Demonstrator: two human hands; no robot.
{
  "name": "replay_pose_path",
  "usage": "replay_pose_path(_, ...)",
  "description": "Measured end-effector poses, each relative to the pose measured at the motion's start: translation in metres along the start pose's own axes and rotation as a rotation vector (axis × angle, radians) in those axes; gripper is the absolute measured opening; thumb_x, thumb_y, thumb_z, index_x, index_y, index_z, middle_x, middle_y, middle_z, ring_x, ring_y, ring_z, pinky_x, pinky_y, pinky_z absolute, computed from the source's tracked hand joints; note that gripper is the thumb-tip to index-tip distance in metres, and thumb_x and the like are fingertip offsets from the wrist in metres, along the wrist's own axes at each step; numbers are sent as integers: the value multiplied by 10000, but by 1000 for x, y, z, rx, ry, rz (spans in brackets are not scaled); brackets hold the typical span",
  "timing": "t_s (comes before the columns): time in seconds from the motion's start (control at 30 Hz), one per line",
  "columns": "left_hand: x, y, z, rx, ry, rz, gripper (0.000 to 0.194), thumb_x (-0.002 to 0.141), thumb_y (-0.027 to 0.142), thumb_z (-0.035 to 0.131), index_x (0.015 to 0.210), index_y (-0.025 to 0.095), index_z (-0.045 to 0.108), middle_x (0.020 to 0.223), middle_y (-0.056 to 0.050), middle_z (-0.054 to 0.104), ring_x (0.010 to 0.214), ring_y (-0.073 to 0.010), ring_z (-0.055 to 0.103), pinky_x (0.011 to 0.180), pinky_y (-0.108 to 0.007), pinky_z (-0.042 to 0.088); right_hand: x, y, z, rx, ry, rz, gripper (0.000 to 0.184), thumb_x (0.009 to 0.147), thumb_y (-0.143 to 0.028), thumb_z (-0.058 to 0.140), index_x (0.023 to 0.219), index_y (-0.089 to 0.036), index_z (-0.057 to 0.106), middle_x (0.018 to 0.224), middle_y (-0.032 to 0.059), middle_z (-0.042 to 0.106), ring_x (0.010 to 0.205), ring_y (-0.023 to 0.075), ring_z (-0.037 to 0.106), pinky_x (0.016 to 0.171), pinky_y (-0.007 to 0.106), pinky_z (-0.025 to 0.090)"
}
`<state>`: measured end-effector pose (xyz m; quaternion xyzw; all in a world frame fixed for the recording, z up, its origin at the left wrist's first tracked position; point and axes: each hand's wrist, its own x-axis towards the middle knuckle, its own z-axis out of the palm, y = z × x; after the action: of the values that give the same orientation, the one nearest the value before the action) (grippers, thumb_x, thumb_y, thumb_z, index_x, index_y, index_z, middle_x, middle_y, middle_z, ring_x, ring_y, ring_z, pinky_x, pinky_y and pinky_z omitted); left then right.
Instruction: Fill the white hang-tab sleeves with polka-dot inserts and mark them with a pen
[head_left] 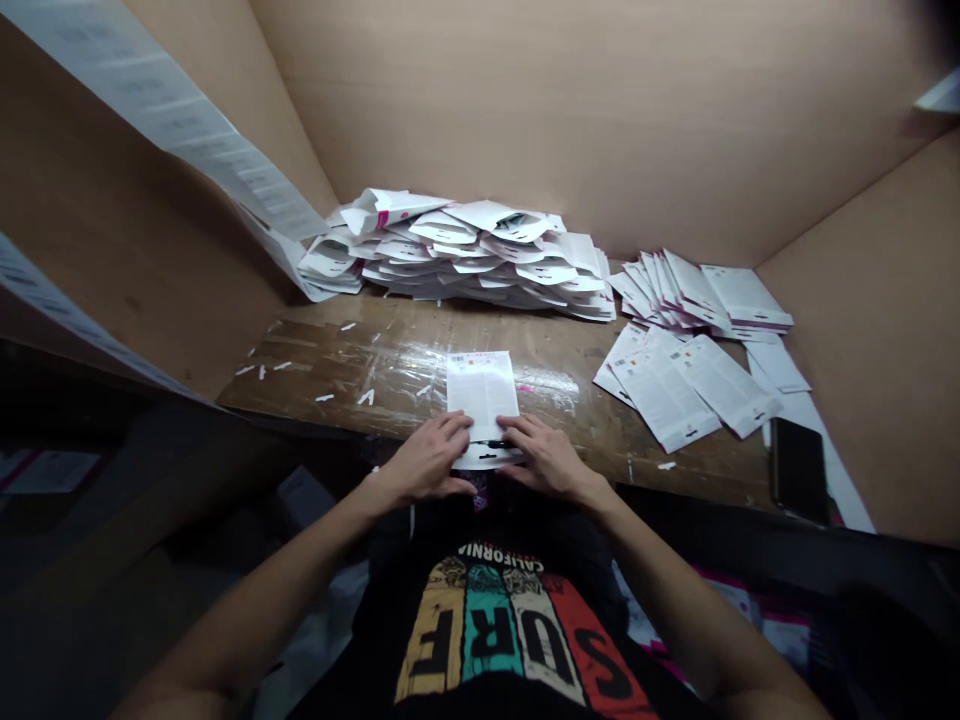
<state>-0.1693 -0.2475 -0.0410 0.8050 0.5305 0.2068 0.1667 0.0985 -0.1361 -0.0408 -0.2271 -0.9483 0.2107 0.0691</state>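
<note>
A white printed packet (482, 395) lies at the table's front edge, its far end flat on the wood. Its near end shows a dark gap and a flap with a small hanger slot. My left hand (433, 455) grips the packet's left side, fingers on top and thumb lower down near the flap. On the right side my right hand (547, 458) does the same, its fingertips close to the gap. What is inside the packet cannot be made out.
Along the back wall lies a long heap of white packets (480, 255). More packets (667, 385) lie at the right, near a black phone (798, 468) on the edge. A strip of printed labels (195, 120) hangs at the left. Small white scraps (366, 398) dot the wooden table (300, 350).
</note>
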Motion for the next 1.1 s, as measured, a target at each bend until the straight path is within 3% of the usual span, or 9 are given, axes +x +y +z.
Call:
replay_pose_path(0.13, 13, 0, 19, 130, 102, -69, 168, 1049, 341, 611, 1068, 193, 687, 1241, -134, 698, 1287, -318, 595, 1091, -510, 518, 8, -5, 9, 66, 86, 145, 246, 1029, -368, 661, 1232, -230, 682, 1345, 100, 717, 1202, 258, 669, 986, 370, 544)
replay_pose_path(0.3, 14, -3, 22, 206, 155, -49, 348, 1051, 287, 584, 1381, 212, 664, 1452, -152, 635, 1221, -306, 590, 1048, -498, 539, 19, -30, 13, -96, 165, 518, 334, 1038, -409, 633, 1296, -197, 635, 1298, 159, 673, 1062, 278, 711, 809, 334, 530)
replay_pose_path(0.43, -3, -7, 32, 347, 181, 70, 473, 1033, 275, 591, 1502, 217, 610, 1564, -131, 590, 1294, -344, 574, 1017, -515, 542, 14, -44, 6, -21, 145, 686, 344, 990, -411, 672, 1246, -190, 607, 1174, 158, 706, 1039, 311, 728, 853, 380, 537)
replay_pose_path(0.57, -3, -5, 47, 320, 333, 180, 536, 1039, 134, 449, 1539, 277, 581, 1382, -80, 734, 1082, -282, 689, 881, -475, 585, 6, -41, 12, 486, 282, 643, 287, 931, -437, 674, 1094, -232, 556, 994, 103, 751, 921, 306, 744, 812, 404, 564)
replay_pose_path(0.7, 40, 18, 47, 207, 326, 309, 515, 1068, 214, 479, 1580, 253, 517, 1413, -103, 714, 1129, -268, 713, 918, -467, 619, -21, -5, 4, 1128, 585, 594, 454, 854, -540, 696, 1152, -260, 499, 978, 69, 760, 826, 281, 742, 717, 404, 603)
replay_pose_path(0.8, 97, 21, 17, 211, 318, 359, 590, 1060, 364, 579, 1613, 207, 450, 1504, -138, 644, 1375, -295, 609, 1079, -493, 575, -60, 53, -32, 1061, 754, 781, 606, 809, -611, 740, 1231, -243, 508, 966, 83, 765, 803, 299, 746, 690, 421, 613)
replay_pose_path(0.9, 165, 0, -37, 320, 431, 225, 597, 1057, 245, 534, 1639, 203, 404, 1635, -149, 507, 1558, -289, 418, 1238, -520, 432, -92, 112, -71, 519, 837, 936, 655, 821, -625, 716, 1288, -187, 574, 1091, 161, 749, 944, 352, 747, 789, 465, 616)
replay_pose_path(1.0, 233, -36, -90, 503, 409, 46, 757, 944, 132, 618, 1654, 277, 400, 1803, -107, 136, 1666, -403, 38, 1295, -684, 200, -96, 135, -77, -119, 713, 955, 677, 900, -594, 659, 1420, -165, 596, 1387, 229, 638, 1136, 401, 693, 887, 516, 589)
replay_pose_path(1.1, 286, -71, -120, 652, 254, -41, 773, 895, 73, 626, 1615, 307, 467, 1808, -131, 60, 1643, -489, 36, 1236, -796, 117, -75, 133, -54, -341, 481, 860, 642, 972, -572, 608, 1505, -216, 579, 1560, 201, 536, 1266, 413, 626, 876, 512, 593)
